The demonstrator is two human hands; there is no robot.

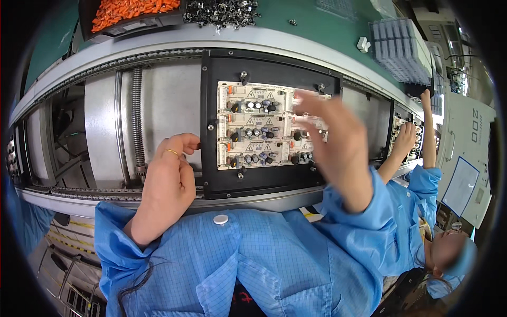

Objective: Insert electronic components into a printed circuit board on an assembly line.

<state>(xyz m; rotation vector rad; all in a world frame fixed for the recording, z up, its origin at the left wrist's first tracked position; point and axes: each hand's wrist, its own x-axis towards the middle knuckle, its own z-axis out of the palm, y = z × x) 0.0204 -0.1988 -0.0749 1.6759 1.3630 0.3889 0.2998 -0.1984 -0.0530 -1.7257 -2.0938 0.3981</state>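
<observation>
A black carrier frame [211, 95] sits on the conveyor in front of me, holding three white circuit boards [253, 127] stacked one below another, each with black capacitors and orange parts. My left hand [169, 179] rests loosely curled against the frame's left edge, a gold ring on one finger, and holds nothing I can see. Over the boards' right end my right hand [332, 137] hovers with fingers spread; it is blurred and nothing shows in it.
A black bin of orange parts [127, 10] and a heap of small dark metal parts [222, 11] lie on the green shelf behind the conveyor. Grey trays [398, 50] stand at the back right. To my right, a co-worker's hands [406, 137] work on another carrier.
</observation>
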